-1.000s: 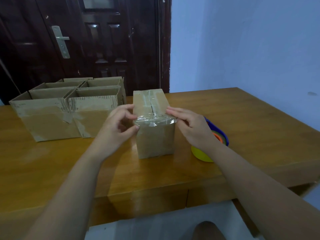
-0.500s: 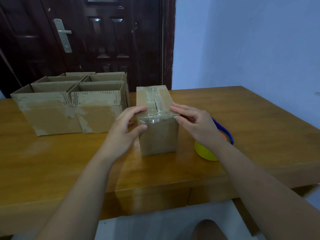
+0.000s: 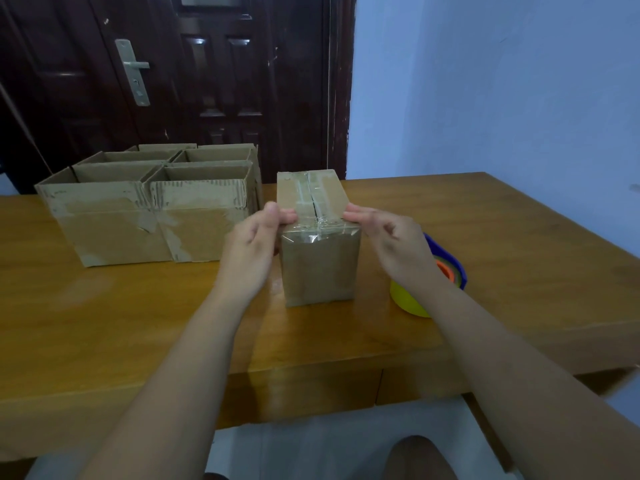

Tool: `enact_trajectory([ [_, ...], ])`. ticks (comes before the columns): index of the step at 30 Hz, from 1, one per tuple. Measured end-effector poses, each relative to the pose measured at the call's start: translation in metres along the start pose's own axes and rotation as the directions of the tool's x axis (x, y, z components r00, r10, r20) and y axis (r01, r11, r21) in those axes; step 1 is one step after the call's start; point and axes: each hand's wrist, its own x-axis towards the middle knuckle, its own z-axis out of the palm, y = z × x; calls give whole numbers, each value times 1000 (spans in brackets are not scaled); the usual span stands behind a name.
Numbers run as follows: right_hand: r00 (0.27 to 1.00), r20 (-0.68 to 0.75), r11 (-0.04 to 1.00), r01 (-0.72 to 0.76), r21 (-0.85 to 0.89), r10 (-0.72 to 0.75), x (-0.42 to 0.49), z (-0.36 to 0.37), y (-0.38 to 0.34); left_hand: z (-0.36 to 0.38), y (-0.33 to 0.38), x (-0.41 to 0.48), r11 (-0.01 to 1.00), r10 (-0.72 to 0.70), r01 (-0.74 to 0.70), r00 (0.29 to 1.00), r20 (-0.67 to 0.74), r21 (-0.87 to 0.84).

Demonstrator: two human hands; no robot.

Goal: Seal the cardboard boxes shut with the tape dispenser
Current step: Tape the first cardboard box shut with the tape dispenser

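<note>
Moved apart, left hand and right hand are pressed open-fingered on the box's tape; sealing looks nearly finished.

wooden table, honey-brown, glossy, beneath the fingers; dark brown panelled door, metal lever handle, far beyond and left of them; pale blue wall, beyond, right; light floor, nearer.
</note>
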Motion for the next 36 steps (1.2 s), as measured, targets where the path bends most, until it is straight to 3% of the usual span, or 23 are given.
enact_trajectory([
  [3, 998, -29, 997, -59, 41, 60, 6, -3, -4, 0, 6, 4, 996, -85, 85, 995, -46, -3],
  [6, 996, 3, 994, -90, 55, 90, 10, -5, 1, -4, 6, 4, 996, -82, 83, 996, 19, -22],
  [11, 994, 70, 985, -89, 146, 79, 10, -10, 7, -14, -3, 4, 999, -35, 33, 992, 117, 19],
  [20, 999, 45, 993, -28, 113, 23, 5, -5, 13, -11, 0, -7, 966, 18, -66, 981, 192, 248],
  [22, 999, -48, 996, -21, 83, 25, 2, 3, 8, 5, 4, -12, 953, 22, -55, 993, 112, 298],
  [25, 980, -197, 999, -28, 26, 33, 2, 17, 1, 31, 7, -14, 940, 60, -15, 991, -122, 340],
  [29, 981, -193, 998, 1, -57, -12, 0, 30, 2, 40, 0, -10, 955, 109, -38, 968, -226, 295],
  [33, 994, -66, 988, 72, -133, -82, -4, 25, 13, 27, -10, -10, 895, 181, -136, 981, -66, 424],
  [36, 998, 0, 992, 63, -108, -63, -6, 23, 16, 16, -12, -10, 888, 161, -162, 986, 39, 429],
])
